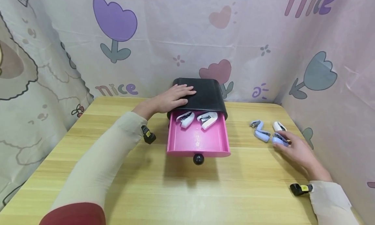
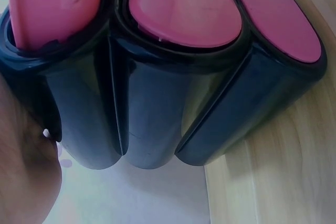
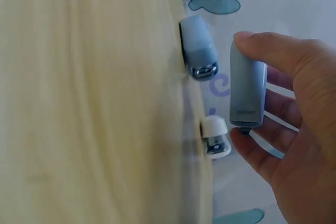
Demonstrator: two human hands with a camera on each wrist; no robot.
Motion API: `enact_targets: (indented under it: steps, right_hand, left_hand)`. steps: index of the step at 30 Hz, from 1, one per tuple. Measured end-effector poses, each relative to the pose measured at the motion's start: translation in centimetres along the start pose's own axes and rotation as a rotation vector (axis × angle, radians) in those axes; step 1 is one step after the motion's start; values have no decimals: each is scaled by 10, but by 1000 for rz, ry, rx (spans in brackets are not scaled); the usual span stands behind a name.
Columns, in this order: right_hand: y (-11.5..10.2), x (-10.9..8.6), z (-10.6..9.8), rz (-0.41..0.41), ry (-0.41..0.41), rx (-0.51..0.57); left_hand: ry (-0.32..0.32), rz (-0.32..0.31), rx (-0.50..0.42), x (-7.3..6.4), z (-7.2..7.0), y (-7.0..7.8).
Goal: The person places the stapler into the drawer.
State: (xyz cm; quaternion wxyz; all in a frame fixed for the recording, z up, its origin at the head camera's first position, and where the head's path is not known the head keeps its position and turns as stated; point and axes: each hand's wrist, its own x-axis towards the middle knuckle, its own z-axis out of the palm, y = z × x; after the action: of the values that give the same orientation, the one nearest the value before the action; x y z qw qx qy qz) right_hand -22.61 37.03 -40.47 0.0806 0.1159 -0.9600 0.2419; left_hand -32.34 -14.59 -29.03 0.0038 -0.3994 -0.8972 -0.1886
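Observation:
A black drawer box (image 1: 205, 93) stands at the back of the wooden table, and its pink drawer (image 1: 196, 142) is pulled out toward me. Two white staplers (image 1: 186, 118) (image 1: 208, 119) lie at the back of the drawer. My left hand (image 1: 180, 95) rests flat on the box's top, fingers straight; the left wrist view shows the glossy black box (image 2: 157, 114) close up. My right hand (image 1: 282, 144) is at the right of the table, holding a light blue stapler (image 3: 247, 87) between thumb and fingers.
Two more blue staplers (image 1: 261, 134) (image 1: 256, 123) and a white one (image 1: 279, 125) lie on the table near my right hand. A black knob (image 1: 198, 159) sticks out of the drawer front. Patterned curtains close in the table on three sides.

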Motion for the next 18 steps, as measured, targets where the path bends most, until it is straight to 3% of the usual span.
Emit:
enact_targets:
  steps: [8, 18]
  right_hand:
    - [-22, 5, -5, -136, 60, -27]
    - [-76, 9, -12, -309, 87, -27]
  left_hand:
    - [-6, -10, 4, 0, -1, 0]
    - [-8, -8, -1, 1, 1, 0]
